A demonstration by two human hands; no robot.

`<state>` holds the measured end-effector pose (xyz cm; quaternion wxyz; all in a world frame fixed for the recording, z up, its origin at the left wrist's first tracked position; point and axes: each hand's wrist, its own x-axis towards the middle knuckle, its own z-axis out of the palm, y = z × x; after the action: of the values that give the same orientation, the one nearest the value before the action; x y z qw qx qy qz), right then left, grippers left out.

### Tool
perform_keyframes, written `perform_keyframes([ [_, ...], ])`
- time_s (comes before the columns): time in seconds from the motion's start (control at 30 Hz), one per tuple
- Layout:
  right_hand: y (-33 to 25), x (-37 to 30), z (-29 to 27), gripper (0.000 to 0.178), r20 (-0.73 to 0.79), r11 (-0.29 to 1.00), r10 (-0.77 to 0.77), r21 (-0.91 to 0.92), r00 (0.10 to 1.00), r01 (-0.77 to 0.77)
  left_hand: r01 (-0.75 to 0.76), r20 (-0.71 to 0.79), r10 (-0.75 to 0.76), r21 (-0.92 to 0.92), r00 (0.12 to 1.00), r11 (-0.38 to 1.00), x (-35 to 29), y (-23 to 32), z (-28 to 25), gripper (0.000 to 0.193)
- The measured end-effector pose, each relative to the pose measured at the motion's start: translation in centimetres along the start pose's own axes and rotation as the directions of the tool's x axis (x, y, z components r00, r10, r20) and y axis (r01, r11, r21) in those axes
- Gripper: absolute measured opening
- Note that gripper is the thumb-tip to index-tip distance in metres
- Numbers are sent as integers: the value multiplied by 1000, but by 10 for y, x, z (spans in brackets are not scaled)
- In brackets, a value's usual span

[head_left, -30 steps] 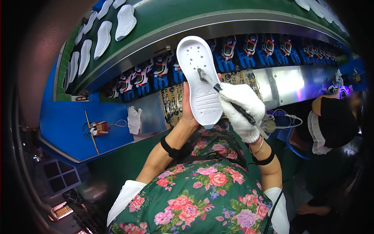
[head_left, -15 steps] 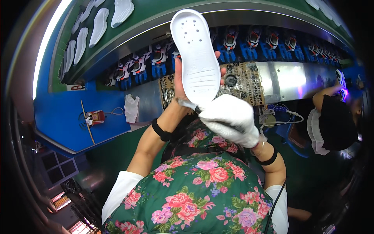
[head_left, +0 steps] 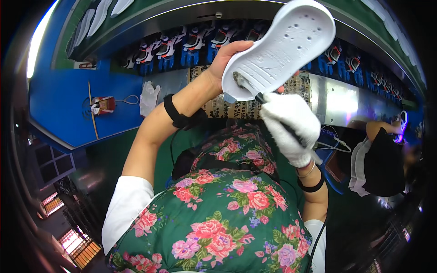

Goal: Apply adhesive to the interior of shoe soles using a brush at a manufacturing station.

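Note:
A white shoe sole [head_left: 291,38] is held up in front of me, tilted with its holed toe end toward the upper right. My bare left hand [head_left: 227,57] grips it from beneath; the thumb lies along its left edge and fingertips show past the right edge. In a white knitted glove, my right hand [head_left: 291,127] is closed around the dark handle of a brush [head_left: 249,87]. The brush's bristles touch the inner face of the sole near the heel end, beside the raised ridges. My left palm is hidden behind the sole.
Shoe uppers [head_left: 195,38] on blue lasts line a shelf ahead, below a green belt with white soles [head_left: 100,17]. A metal bench [head_left: 339,98] runs across. At left, a blue table [head_left: 59,113] bears a red box [head_left: 104,105]; white cloth [head_left: 149,98] lies nearby. Another person [head_left: 380,161] works at right.
The sole has swung from near upright to a rightward tilt, its toe end moving right. The brush has moved from beside my left wrist onto the heel end of the sole.

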<state>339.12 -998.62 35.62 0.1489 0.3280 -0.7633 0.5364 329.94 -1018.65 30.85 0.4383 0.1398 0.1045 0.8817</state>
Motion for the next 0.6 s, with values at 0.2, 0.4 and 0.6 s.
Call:
perform_keyframes([
  [0.2,-8,-7,-1,25,229,989,-42,151,972,7,87,84,-84,-35,993,996,0,8,-9,67],
  [0.4,-9,-4,-3,31,209,980,-163,-79,964,183,88,0,-88,59,996,994,1,11,-9,63],
  [0.6,4,-9,-1,18,-2,981,166,103,986,-164,63,-94,-58,53,994,997,2,10,-10,75],
])
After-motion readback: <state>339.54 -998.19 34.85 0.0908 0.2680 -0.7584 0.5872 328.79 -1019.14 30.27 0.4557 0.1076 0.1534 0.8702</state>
